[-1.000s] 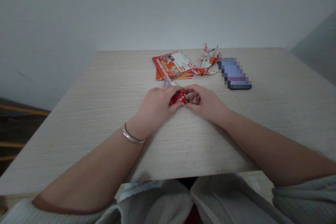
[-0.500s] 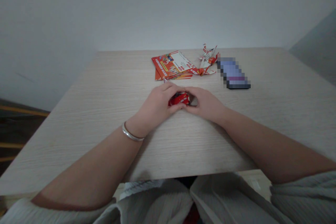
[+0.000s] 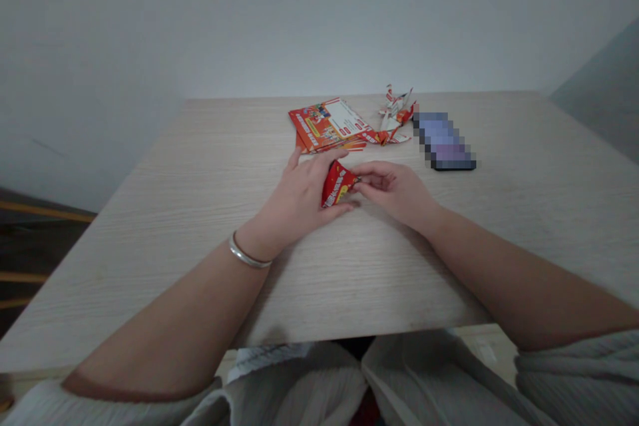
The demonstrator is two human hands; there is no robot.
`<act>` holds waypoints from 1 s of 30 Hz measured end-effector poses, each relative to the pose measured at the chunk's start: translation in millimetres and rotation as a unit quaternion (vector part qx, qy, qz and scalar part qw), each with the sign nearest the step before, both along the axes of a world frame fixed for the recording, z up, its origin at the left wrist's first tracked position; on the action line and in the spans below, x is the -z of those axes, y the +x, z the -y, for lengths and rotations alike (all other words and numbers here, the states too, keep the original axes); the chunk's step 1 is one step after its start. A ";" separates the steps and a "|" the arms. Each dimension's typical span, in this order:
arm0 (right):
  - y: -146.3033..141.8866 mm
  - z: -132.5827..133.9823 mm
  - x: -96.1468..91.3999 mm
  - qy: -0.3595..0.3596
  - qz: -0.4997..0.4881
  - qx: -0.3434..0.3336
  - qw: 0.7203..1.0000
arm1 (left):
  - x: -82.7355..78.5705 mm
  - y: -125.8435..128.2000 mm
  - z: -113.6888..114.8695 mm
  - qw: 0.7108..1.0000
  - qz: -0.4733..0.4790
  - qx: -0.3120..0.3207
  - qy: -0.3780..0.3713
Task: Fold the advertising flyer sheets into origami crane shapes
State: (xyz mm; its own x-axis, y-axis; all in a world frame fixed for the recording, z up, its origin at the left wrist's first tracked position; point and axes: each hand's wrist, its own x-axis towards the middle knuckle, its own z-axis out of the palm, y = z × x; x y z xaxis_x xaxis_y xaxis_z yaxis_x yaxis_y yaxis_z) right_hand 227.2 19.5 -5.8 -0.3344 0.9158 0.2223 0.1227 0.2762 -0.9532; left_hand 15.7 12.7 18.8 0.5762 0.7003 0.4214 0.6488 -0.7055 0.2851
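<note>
Below a pale wall (image 3: pixel 319 20) lies the broad wood-grain surface (image 3: pixel 200 166), its far edge close to the wall. Both forearms come in from the near side, seemingly leaning there for steadiness. The left hand (image 3: pixel 302 193) cups the work, thumb and forefinger spread to either side; whether its hidden fingers press, I cannot tell. The right hand's (image 3: pixel 389 186) grip is pinched on a corner, fingertips together, probably for finer control. Beyond, a stack of printed cards (image 3: pixel 324 126) lies flat and slightly fanned, likely set forward to leave working room. A pixelated phone (image 3: pixel 444 136) rests to its right, and between them sits a crumpled paper (image 3: pixel 392 118), touching the stack. The red packet (image 3: pixel 337 185) is between the two hands, near the middle, tilted. Smallest, a silver bangle (image 3: pixel 242 255) circles the left wrist.
</note>
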 end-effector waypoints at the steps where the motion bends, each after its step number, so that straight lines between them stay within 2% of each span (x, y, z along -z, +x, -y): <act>1: 0.0 -0.1 -0.3 0.001 0.000 0.002 1.000 | -0.2 0.0 0.2 1.000 0.011 -0.001 -0.003; 5: -1.0 -0.9 -1.7 -0.013 -0.016 0.013 1.000 | 0.2 -0.3 0.5 0.995 0.083 0.012 -0.048; 8: -4.0 -2.0 -1.8 -0.062 -0.063 0.012 0.996 | 4.2 0.4 -1.0 0.987 0.142 0.033 -0.075; 11: -8.5 -1.2 -2.7 -0.112 -0.096 0.005 0.989 | 10.6 3.2 -3.8 0.979 0.187 0.048 -0.064; 13: -11.1 0.9 -4.4 -0.121 -0.102 0.002 0.987 | 15.1 5.5 -5.8 0.974 0.217 0.052 -0.049; 18: -12.5 6.0 -8.5 -0.082 -0.073 0.010 0.994 | 20.9 7.5 -8.6 0.959 0.261 0.081 -0.078; 22: -10.8 7.4 -9.5 -0.029 -0.055 0.024 0.998 | 15.9 4.8 -5.2 0.954 0.256 0.113 -0.104; 26: -8.0 7.9 -10.8 0.055 -0.048 0.058 0.996 | 9.0 2.7 -1.2 0.950 0.267 0.127 -0.098; 30: -5.1 7.2 -9.0 0.087 -0.032 0.080 0.992 | 6.1 3.5 0.0 0.952 0.267 0.131 -0.072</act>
